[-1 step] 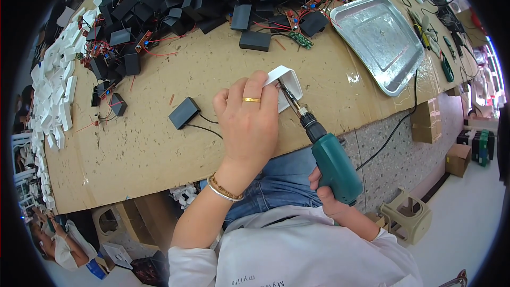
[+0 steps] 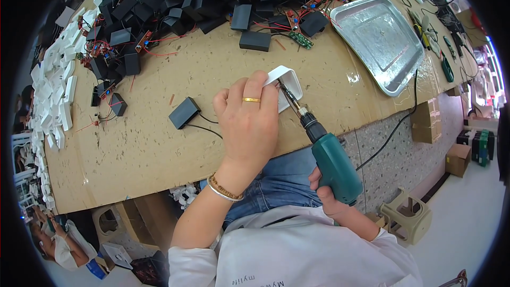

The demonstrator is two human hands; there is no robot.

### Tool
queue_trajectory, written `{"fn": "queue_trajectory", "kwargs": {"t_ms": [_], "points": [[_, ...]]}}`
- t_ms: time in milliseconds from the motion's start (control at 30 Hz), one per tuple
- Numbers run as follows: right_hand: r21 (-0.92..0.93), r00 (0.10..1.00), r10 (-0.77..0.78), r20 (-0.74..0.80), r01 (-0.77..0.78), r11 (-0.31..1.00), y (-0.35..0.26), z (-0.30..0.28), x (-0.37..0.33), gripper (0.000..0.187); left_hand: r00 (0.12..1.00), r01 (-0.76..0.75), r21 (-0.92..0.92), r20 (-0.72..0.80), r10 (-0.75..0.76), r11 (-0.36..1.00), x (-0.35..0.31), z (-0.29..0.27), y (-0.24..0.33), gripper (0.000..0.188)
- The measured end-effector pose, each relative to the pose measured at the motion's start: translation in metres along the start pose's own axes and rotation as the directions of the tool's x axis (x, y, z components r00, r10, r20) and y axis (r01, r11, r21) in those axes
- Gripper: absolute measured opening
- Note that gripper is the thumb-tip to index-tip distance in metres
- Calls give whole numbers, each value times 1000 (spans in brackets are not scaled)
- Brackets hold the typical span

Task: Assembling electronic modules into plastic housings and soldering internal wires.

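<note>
1. Nothing has shifted since the earlier frame: both hands and the white housing sit where they were.
2. I see my left hand point(image 2: 248, 122) lying palm-down on the desk point(image 2: 159, 143), wrist straight, ringed fingers point(image 2: 255, 87) curled over the white housing point(image 2: 287, 82) and pinning it.
3. My right hand point(image 2: 326, 194) is wrapped tight around the green electric screwdriver point(image 2: 332, 167), below the desk edge.
4. That housing is a small, open white plastic shell; the screwdriver's bit angles into it, just right of my fingertips.
</note>
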State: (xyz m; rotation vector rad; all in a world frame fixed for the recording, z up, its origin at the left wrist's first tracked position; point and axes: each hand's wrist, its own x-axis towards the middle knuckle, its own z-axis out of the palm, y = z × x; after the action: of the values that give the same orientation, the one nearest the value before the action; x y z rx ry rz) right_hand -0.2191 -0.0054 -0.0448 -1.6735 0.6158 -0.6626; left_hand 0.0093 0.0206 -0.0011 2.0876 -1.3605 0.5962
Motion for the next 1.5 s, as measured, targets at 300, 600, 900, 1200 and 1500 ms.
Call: {"fn": "queue_trajectory", "kwargs": {"t_ms": [300,600,900,1200,1500], "points": [[11,1000,6,-8,-6,1000,-1,1,0,55,1000,-1,-7,14,1,1000,0,-1,0,10],[-54,999,-6,32,8,999,-2,-2,2,52,1000,8,-38,23,-7,999,-2,0,0,11],[56,999,38,3,-38,998,-5,1,3,51,1000,6,-14,22,-6,1000,-1,-1,0,10],[48,1000,22,21,-23,999,-5,-2,4,49,1000,7,-18,23,-7,1000,0,-1,0,10],[14,1000,-11,2,11,1000,-1,-1,4,49,1000,3,-15,16,-3,1000,0,-1,0,11]]}}
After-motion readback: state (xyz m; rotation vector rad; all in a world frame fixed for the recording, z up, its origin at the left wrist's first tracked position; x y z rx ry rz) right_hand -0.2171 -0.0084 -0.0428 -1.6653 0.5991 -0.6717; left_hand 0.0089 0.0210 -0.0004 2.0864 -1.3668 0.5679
